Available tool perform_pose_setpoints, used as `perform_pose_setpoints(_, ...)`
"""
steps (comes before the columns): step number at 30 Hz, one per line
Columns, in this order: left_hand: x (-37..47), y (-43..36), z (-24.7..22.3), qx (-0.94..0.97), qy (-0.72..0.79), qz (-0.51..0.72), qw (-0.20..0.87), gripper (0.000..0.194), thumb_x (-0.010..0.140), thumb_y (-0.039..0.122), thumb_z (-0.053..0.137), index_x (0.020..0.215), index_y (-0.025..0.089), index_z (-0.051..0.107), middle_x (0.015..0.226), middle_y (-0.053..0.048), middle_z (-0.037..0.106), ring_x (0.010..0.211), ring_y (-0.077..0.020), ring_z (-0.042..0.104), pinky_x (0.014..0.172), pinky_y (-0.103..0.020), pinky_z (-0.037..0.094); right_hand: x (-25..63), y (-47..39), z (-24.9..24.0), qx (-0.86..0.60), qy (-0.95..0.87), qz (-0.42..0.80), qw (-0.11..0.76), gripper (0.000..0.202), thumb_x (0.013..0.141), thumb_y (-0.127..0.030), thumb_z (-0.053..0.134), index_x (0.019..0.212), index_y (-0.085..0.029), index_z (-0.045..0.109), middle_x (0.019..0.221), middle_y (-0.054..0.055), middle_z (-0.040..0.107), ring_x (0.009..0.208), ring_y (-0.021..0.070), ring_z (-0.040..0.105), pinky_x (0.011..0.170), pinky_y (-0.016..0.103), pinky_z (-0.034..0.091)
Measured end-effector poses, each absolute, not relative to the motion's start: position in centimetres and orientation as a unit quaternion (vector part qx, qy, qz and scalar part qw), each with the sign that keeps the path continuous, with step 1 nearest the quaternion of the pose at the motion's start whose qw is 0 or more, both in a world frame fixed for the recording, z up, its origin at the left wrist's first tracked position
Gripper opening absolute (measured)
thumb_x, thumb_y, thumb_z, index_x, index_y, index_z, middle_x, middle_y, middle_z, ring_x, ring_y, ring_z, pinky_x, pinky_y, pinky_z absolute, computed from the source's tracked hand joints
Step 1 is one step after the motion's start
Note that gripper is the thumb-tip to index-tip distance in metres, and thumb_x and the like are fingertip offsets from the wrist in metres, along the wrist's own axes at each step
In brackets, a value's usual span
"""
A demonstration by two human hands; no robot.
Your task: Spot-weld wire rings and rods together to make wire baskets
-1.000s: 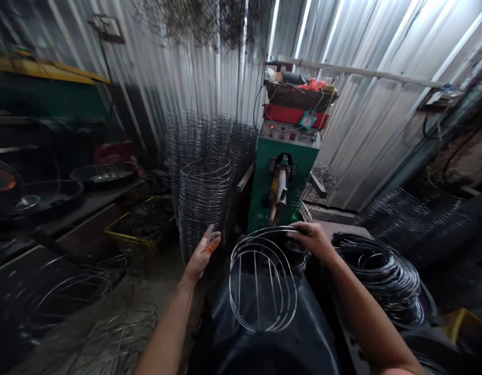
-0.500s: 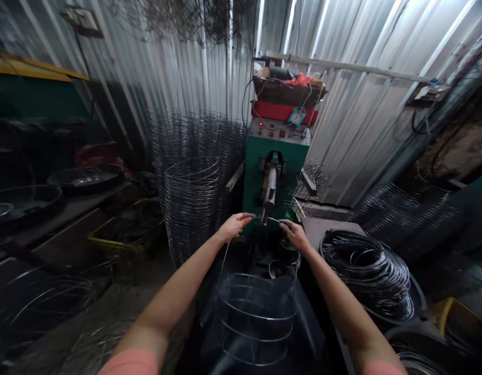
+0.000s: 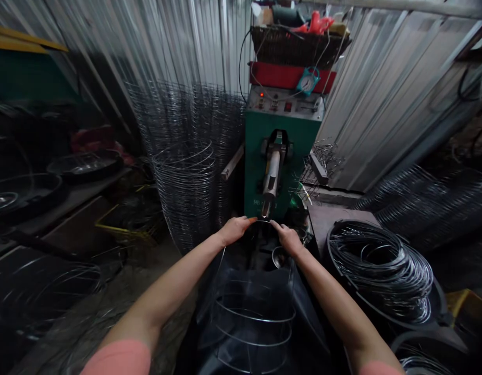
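Note:
My left hand and my right hand are stretched forward, each pinching a thin metal wire. The short stretch of wire between my fingertips curves just below the tip of a machine's metal arm; whether they touch, I cannot tell. Something orange covers a left fingertip. Below my hands, a round wire frame with several hoops rests over my dark-covered lap. Thin wires rise from it toward my hands, and their join with the held wire is unclear.
The green machine has a lit red lamp and a teal dial gauge. Stacked wire frames stand left of it. Wire hoops fill a black tub at right. A yellow crate sits left on the floor.
My view has moved closer to the machine and tipped down. My hands have come nearer each other, with the wire still between them under the arm's tip.

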State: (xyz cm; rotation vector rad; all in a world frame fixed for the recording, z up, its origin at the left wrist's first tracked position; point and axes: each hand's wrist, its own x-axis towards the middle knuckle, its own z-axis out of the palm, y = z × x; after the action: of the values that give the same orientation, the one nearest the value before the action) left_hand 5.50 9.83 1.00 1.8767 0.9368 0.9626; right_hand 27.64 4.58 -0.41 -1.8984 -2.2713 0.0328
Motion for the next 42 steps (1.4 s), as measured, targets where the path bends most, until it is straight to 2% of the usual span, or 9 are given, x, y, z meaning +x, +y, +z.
perform_pose_setpoints(4,5.8,10.9,0.8,0.763,0.375,0.351,0.392,0.035,0.064,0.011,0.061,0.092,0.028,0.070,0.076,-0.001,0.067,0.072,-0.0168,0.060,0.076,-0.024,0.045,27.6,5.4,0.2,-0.645,-0.762,0.002,0.058,0.050,0.084,-0.008,0.037,0.130,-0.025,0.046,0.094,0.011,0.065,0.076,0.0208,0.063,0.066,0.026,0.045)
perform_pose_setpoints(11,6.1,12.6,0.8,0.803,0.378,0.290,0.357,0.027,0.072,0.018,0.055,0.096,0.021,0.068,0.089,-0.002,0.071,0.086,-0.0194,0.063,0.082,-0.027,0.045,28.6,7.6,0.2,-0.609,-0.760,0.119,0.193,0.031,0.086,-0.017,0.041,0.109,-0.026,0.060,0.087,0.005,0.069,0.079,0.0208,0.064,0.065,0.025,0.044)
perform_pose_setpoints(16,6.2,12.9,1.2,0.813,0.381,0.272,0.347,0.022,0.077,0.021,0.052,0.091,0.021,0.068,0.087,-0.002,0.071,0.084,-0.0195,0.064,0.078,-0.026,0.045,29.0,8.4,0.1,-0.578,-0.759,0.171,0.245,0.023,0.085,-0.022,0.045,0.100,-0.023,0.063,0.085,0.005,0.069,0.080,0.0209,0.064,0.066,0.025,0.044)
perform_pose_setpoints(25,6.2,12.7,0.7,0.818,0.366,0.277,0.347,0.023,0.077,0.026,0.054,0.095,0.019,0.067,0.087,-0.003,0.071,0.082,-0.0200,0.064,0.073,-0.026,0.045,28.9,8.2,-0.1,-0.593,-0.758,0.143,0.231,0.026,0.086,-0.023,0.042,0.100,-0.023,0.063,0.076,0.005,0.068,0.068,0.0188,0.062,0.060,0.024,0.041)
perform_pose_setpoints(34,6.2,13.2,0.4,0.830,0.368,0.272,0.319,0.025,0.079,0.020,0.049,0.096,0.019,0.067,0.090,-0.004,0.070,0.084,-0.0199,0.064,0.078,-0.027,0.045,29.0,8.3,-0.5,-0.602,-0.751,0.142,0.233,0.025,0.086,-0.026,0.041,0.098,-0.020,0.062,0.072,0.005,0.065,0.066,0.0182,0.060,0.058,0.024,0.038)
perform_pose_setpoints(42,6.2,13.4,0.6,0.839,0.371,0.241,0.316,0.028,0.081,0.024,0.047,0.100,0.017,0.065,0.094,-0.005,0.070,0.089,-0.0199,0.063,0.081,-0.027,0.044,28.8,8.2,-0.3,-0.619,-0.737,0.146,0.228,0.022,0.085,-0.030,0.041,0.088,-0.020,0.060,0.065,0.003,0.061,0.060,0.0161,0.055,0.055,0.022,0.034)
